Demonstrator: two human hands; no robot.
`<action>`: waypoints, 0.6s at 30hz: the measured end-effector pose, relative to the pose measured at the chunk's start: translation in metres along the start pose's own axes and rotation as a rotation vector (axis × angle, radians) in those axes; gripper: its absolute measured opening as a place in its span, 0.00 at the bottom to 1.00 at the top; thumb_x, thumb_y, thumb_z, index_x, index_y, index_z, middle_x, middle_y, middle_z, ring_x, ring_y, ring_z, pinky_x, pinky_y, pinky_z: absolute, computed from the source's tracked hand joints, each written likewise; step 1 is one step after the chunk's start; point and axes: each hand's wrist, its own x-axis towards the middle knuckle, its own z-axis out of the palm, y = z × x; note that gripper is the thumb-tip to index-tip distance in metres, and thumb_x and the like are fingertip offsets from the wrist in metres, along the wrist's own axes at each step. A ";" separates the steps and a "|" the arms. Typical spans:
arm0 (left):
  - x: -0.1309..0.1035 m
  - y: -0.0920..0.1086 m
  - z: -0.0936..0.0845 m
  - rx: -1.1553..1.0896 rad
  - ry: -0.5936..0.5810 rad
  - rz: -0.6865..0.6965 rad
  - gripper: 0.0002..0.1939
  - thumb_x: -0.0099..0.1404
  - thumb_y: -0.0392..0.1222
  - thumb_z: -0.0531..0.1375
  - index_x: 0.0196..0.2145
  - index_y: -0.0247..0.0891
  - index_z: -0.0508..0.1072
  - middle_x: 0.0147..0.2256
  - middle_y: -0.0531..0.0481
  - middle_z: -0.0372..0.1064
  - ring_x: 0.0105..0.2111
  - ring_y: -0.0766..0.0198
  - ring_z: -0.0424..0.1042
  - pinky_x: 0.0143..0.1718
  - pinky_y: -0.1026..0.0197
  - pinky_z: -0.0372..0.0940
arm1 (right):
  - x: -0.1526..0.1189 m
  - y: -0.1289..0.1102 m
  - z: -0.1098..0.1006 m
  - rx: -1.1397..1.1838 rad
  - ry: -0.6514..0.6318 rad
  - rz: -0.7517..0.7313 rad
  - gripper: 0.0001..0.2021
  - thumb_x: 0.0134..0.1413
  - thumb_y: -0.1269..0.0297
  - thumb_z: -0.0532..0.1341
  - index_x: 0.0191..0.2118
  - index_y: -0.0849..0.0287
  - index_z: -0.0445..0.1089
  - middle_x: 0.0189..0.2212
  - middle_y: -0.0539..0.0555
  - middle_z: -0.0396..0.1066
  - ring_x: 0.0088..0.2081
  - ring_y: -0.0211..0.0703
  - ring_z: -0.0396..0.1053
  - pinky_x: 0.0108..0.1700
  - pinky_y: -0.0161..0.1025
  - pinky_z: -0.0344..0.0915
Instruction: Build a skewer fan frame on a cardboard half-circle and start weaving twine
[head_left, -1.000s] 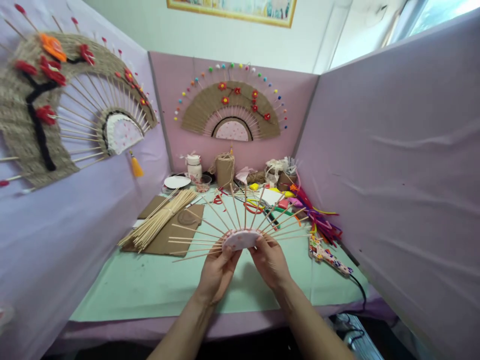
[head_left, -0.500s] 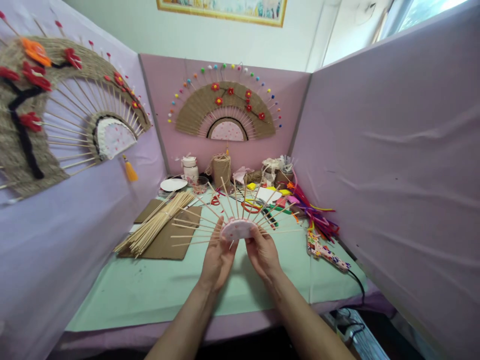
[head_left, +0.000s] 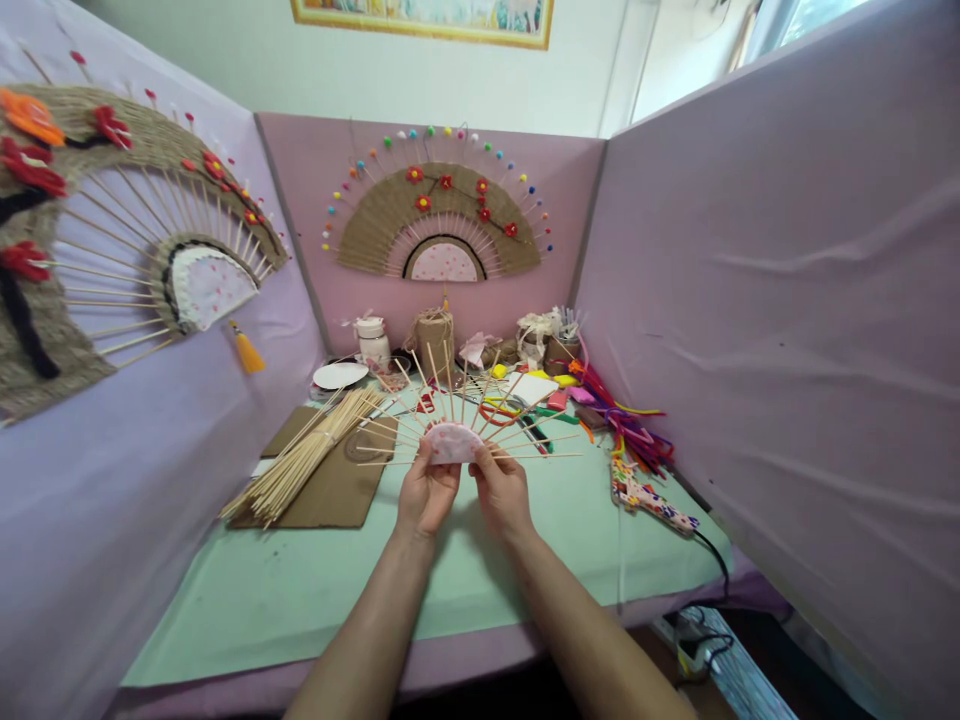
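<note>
Between my two hands is a fan frame (head_left: 452,444), a half-round base covered in pale pink spotted cloth with thin wooden sticks spreading out from its curved edge. My left hand (head_left: 427,492) pinches the base at its left lower corner, thumb in front. At the right corner my right hand (head_left: 501,486) grips it the same way. The frame is held up above the green table cover (head_left: 315,590), its flat edge downward and the sticks fanned upward and sideways. The fingers behind the base are partly hidden.
On the left a bundle of wooden sticks (head_left: 304,460) lies on brown cardboard (head_left: 349,500). A flower-patterned glue gun (head_left: 652,500) and coloured pipe cleaners (head_left: 637,430) lie right. Scissors (head_left: 499,412), a white jar (head_left: 373,345) and twine (head_left: 435,340) stand or lie behind. Finished fans (head_left: 442,215) hang on the partitions.
The fan frame now faces me more squarely, its spotted base showing taller than before. Both hands still hold its corners. The view has shifted slightly to the right.
</note>
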 end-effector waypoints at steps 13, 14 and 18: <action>0.010 -0.008 -0.003 -0.015 0.154 0.005 0.11 0.71 0.31 0.51 0.44 0.31 0.72 0.34 0.45 0.78 0.34 0.65 0.79 0.44 0.62 0.73 | 0.013 0.000 -0.005 0.244 0.132 0.296 0.16 0.34 0.55 0.74 0.26 0.60 0.72 0.26 0.49 0.72 0.28 0.35 0.65 0.28 0.32 0.60; 0.011 -0.008 -0.004 -0.016 0.159 -0.007 0.11 0.71 0.32 0.51 0.45 0.31 0.72 0.34 0.45 0.78 0.35 0.65 0.79 0.44 0.61 0.74 | 0.014 0.000 -0.007 0.264 0.144 0.330 0.17 0.36 0.53 0.73 0.26 0.59 0.71 0.25 0.49 0.72 0.28 0.36 0.66 0.27 0.32 0.60; 0.013 -0.007 -0.005 -0.027 0.192 -0.045 0.13 0.71 0.31 0.50 0.49 0.30 0.70 0.36 0.43 0.78 0.36 0.63 0.79 0.42 0.60 0.74 | 0.017 -0.004 -0.011 0.330 0.174 0.465 0.16 0.42 0.51 0.70 0.24 0.58 0.68 0.22 0.49 0.71 0.27 0.37 0.68 0.24 0.32 0.62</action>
